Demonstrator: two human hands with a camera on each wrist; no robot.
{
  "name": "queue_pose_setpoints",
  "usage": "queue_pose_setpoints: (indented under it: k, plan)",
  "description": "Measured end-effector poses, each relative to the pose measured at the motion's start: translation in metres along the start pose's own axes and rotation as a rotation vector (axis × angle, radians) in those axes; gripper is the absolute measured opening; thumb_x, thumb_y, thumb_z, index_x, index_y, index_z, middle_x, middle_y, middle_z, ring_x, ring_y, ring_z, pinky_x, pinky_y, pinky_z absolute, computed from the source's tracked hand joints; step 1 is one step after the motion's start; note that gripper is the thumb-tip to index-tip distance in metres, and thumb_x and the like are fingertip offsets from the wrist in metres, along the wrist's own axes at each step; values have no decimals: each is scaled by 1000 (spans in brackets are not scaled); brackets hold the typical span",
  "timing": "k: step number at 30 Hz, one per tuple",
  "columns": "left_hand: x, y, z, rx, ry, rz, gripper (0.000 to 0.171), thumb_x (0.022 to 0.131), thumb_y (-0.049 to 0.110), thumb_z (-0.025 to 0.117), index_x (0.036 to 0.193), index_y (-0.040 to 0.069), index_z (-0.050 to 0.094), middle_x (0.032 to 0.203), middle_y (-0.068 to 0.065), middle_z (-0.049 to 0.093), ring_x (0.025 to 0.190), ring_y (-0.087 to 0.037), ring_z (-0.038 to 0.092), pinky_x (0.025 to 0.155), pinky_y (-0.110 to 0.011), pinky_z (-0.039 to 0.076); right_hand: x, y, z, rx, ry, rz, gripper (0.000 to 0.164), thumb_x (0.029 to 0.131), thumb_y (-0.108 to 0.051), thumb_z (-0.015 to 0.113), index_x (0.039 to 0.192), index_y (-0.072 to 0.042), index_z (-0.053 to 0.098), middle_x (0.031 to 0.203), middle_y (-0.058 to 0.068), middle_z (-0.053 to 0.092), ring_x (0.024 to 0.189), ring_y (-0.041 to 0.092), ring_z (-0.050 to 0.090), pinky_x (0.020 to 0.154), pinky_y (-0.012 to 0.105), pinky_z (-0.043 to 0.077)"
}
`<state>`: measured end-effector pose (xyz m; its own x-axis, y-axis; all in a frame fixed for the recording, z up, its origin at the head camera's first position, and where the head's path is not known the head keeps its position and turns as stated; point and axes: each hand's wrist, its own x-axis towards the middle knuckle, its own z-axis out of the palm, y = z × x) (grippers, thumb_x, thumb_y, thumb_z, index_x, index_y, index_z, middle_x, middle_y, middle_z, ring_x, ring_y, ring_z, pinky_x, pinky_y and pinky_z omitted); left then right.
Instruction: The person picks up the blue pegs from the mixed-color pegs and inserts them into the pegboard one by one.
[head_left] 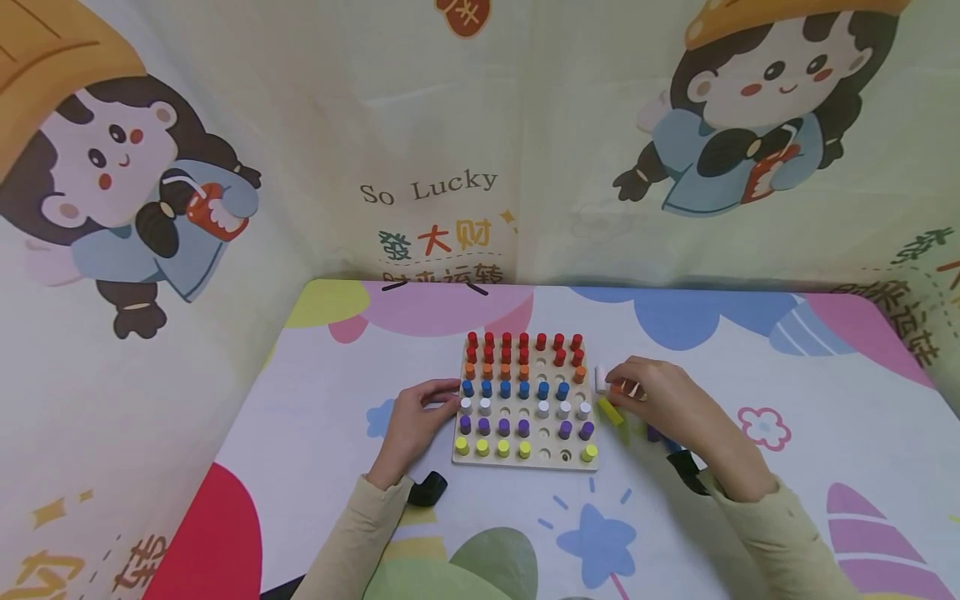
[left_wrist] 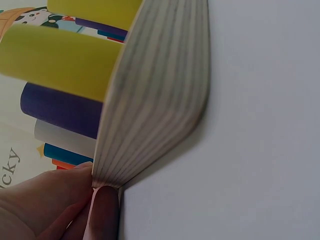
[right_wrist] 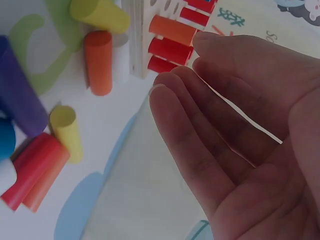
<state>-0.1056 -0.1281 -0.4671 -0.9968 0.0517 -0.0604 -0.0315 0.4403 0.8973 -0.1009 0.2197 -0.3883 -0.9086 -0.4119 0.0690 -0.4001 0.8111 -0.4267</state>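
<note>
A wooden pegboard (head_left: pixel 487 461) lies flat, bearing rows of red, orange, blue, white, purple and yellow pegs. My left hand (head_left: pixel 420 425) grips the board's left edge, its thumb and finger meeting the layered side (left_wrist: pixel 155 90) in the left wrist view. Right of the board, my right hand (head_left: pixel 660 398) hovers with loosely bent fingers, and nothing shows between them in the right wrist view. Close to its fingertips lie a loose orange peg (right_wrist: pixel 98 65), a white peg (head_left: pixel 601 379) and a yellow peg (head_left: pixel 611 412).
More loose pegs lie under and beside the right hand, among them a purple peg (right_wrist: pixel 20 90), a red peg (right_wrist: pixel 32 167) and a short yellow peg (right_wrist: pixel 66 132). Several holes in the board hold no peg. A patterned cloth wall (head_left: pixel 435 108) rises behind the table.
</note>
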Motion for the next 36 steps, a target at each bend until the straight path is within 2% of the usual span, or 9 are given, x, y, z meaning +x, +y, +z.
queue_pose_setpoints:
  k: [5, 16, 36]
  plan:
    - [-1, 1, 0, -5, -3, -6, 30, 90, 16, 73, 120, 12, 71, 109, -5, 74, 103, -19, 69, 91, -38, 56, -5, 5, -2, 3, -13, 35, 15, 83, -6, 78, 97, -7, 75, 85, -3, 67, 74, 10, 62, 63, 26, 56]
    - [-2, 3, 0, -17, -5, -9, 30, 91, 16, 73, 120, 11, 71, 111, -5, 73, 103, -19, 69, 90, -37, 57, -17, 15, -6, -23, -40, 83, 20, 82, -6, 78, 101, -3, 73, 86, 0, 68, 71, 10, 58, 67, 33, 57]
    - [-1, 1, 0, -20, -10, -9, 30, 91, 17, 73, 120, 11, 71, 110, -5, 73, 104, -19, 68, 90, -37, 57, -34, 27, -4, -44, -89, 112, 17, 80, -7, 80, 94, -1, 73, 80, -3, 66, 70, 10, 56, 62, 28, 52]
